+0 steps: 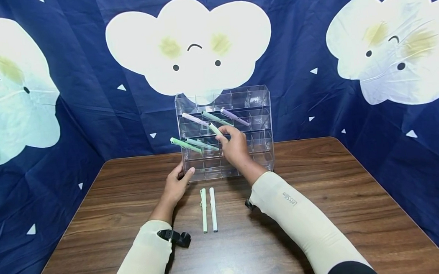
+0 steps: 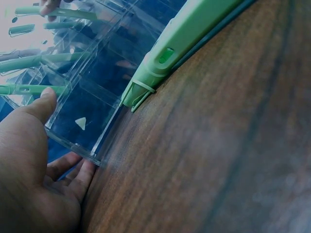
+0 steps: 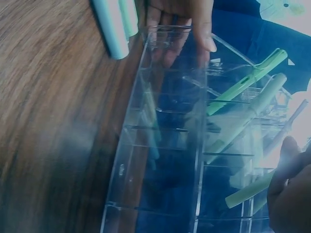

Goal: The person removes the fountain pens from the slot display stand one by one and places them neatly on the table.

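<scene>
A clear plastic tiered pen organizer stands upright on the table. My left hand holds its lower left corner, thumb in front and fingers around the side. My right hand pinches a pale green pen in front of the third tier from the top; in the right wrist view the pen's lower end slants into a compartment. In that tier, a bright green pen and a grey-green pen lean at the left. One tier up are a light lilac pen, a teal pen and a purple pen.
On the wooden table, a light green pen and a whitish pen lie side by side before the organizer. A dark blue curtain with white clouds hangs behind the table. A wrist camera sits on the left sleeve.
</scene>
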`<state>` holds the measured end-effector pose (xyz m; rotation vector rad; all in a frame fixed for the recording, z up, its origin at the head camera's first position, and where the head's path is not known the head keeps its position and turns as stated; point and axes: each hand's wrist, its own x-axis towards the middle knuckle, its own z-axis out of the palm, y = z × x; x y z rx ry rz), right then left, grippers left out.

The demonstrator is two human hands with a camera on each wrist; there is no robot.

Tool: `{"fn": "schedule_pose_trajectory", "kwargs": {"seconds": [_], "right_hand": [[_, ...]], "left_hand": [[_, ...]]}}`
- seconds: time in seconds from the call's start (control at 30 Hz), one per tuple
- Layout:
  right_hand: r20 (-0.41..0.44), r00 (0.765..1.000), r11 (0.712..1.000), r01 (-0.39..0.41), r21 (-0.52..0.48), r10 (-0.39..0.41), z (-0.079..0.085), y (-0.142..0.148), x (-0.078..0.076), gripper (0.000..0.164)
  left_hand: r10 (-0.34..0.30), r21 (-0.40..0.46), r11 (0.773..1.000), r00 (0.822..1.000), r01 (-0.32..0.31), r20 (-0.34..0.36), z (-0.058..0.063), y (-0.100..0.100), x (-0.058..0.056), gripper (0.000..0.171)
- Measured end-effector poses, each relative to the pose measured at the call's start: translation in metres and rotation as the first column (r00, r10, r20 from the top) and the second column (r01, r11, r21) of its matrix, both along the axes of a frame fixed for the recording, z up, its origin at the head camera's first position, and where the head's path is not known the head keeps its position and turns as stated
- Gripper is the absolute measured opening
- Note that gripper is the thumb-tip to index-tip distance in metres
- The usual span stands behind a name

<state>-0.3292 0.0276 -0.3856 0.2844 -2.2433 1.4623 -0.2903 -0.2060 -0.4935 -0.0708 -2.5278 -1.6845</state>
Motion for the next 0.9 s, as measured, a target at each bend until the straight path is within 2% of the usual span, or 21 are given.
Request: {"fn": "schedule_pose_trajectory", "kwargs": {"seconds": [0.2,0.47,0.73,0.9], "right_hand": [[-0.098,0.994,0.998,-0.059,-0.028,0.056,0.011,-0.001,0.004,0.015],[-0.264,0.961,0.996,-0.088,0.006,0.086,0.024,-0.005,0.02,0.016],[-0.267,0.95,0.985,-0.171,-0.02,0.159,0.022,-0.006,0.038,0.02],[-0.22,0.948,0.971,-0.239,-0.016,0.23,0.017,-0.002,0.046,0.037]], "left_hand": [[0.007,-0.01,1.0,1.0,-0.007,-0.001,0.0,-0.001,0.0,0.073],[0.004,0.002,1.0,1.0,-0.004,-0.002,-0.001,0.0,0.0,0.073],[-0.009,0.019,1.0,1.0,0.01,-0.021,-0.001,0.001,0.001,0.07],[-0.012,0.031,0.999,1.0,0.012,-0.016,0.001,0.001,0.001,0.07]]}}
